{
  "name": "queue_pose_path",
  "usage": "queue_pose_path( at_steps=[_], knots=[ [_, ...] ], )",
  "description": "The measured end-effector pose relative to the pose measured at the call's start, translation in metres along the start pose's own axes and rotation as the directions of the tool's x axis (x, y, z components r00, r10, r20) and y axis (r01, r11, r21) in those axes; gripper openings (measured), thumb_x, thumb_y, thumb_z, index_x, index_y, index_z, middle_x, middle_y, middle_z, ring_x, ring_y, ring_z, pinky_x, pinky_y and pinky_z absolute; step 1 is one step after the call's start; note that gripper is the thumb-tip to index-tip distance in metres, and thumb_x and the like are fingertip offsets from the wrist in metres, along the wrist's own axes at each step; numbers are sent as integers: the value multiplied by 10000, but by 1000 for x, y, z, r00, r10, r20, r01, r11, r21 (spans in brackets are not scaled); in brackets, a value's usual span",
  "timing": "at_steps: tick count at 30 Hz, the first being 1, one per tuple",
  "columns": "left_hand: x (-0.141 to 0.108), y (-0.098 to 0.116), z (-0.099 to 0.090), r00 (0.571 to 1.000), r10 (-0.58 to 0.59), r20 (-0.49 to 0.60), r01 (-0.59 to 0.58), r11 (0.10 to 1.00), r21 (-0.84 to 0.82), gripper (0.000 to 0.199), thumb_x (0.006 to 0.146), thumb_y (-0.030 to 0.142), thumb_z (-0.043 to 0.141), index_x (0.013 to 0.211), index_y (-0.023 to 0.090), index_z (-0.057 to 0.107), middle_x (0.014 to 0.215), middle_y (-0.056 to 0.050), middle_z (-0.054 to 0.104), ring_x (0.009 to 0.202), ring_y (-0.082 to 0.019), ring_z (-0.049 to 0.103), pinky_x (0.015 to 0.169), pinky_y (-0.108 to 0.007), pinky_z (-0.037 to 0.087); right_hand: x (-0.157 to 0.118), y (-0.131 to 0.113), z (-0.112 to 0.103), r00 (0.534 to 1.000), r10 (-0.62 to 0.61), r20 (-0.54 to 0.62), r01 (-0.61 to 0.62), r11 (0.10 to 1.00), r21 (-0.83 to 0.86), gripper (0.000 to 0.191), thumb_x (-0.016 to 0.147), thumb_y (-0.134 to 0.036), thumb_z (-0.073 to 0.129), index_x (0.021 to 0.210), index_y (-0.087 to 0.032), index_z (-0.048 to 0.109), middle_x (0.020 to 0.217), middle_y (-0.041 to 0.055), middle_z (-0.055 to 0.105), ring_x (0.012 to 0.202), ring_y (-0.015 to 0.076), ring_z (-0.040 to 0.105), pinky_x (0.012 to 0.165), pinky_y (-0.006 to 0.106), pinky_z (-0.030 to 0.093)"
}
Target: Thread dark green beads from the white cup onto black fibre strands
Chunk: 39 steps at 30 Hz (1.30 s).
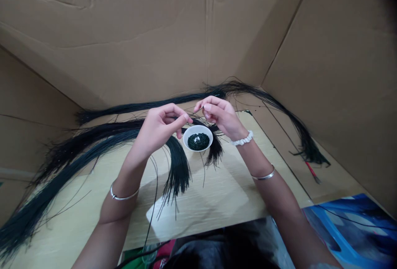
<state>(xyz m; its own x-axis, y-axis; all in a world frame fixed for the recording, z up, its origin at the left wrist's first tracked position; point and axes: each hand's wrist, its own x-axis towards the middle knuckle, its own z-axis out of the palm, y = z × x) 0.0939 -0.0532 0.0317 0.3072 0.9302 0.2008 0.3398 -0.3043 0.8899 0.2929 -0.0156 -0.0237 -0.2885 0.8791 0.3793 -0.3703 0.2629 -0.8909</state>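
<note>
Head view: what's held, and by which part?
A thin black strand, pinched between the fingertips of the right hand and apparently the left hand; which stretch of it cannot be told.

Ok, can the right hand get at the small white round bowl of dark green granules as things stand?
Likely yes: the right hand sits just up and right of the small white round bowl, nothing solid between them. Only the thin black strands apparently pinched in that hand pass nearby, and they look easy to work around.

Two hands (158, 130); one white bowl (189, 138); at least five black fibre bundles (178, 165); two metal bangles (124, 194); one white wristband (242, 138). Dark beads (197, 141) in bowl: quantity too great to count.
</note>
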Motion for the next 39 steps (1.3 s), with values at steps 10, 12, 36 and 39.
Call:
queue_pose_path(
  at_steps=[10,12,36,39],
  knots=[
    [-1,-1,-1,1000,27,8,-27,999,-25,142,887,297,691,833,167,691,910,-66,767,513,-86,587,523,-221,476,0,2,11,991,106,-81,-87,975,205,295,739,-335,828,764,-173,583,791,-9,707,482,19,398,402,167,255],
    [-1,0,-1,1000,20,8,-20,1000,-17,140,887,299,689,834,169,691,905,-65,768,513,-88,588,524,-224,478,0,3,12,990,100,-103,-77,974,211,306,719,-335,847,776,-179,590,787,-15,697,494,20,403,406,164,275],
    [-2,-1,4,998,13,-69,-12,1000,8,120,865,285,680,810,178,676,908,-64,773,490,-94,572,496,-225,463,2,12,17,984,-50,-173,68,993,98,365,728,-448,845,902,-231,609,844,-15,653,582,68,416,469,222,336],
    [-2,-1,4,997,16,-70,-16,1000,6,125,863,289,680,806,179,675,892,-62,771,486,-93,568,492,-226,457,2,11,17,983,-61,-173,74,995,71,369,731,-460,840,900,-232,604,840,-15,655,580,66,428,470,224,338]
  ],
)
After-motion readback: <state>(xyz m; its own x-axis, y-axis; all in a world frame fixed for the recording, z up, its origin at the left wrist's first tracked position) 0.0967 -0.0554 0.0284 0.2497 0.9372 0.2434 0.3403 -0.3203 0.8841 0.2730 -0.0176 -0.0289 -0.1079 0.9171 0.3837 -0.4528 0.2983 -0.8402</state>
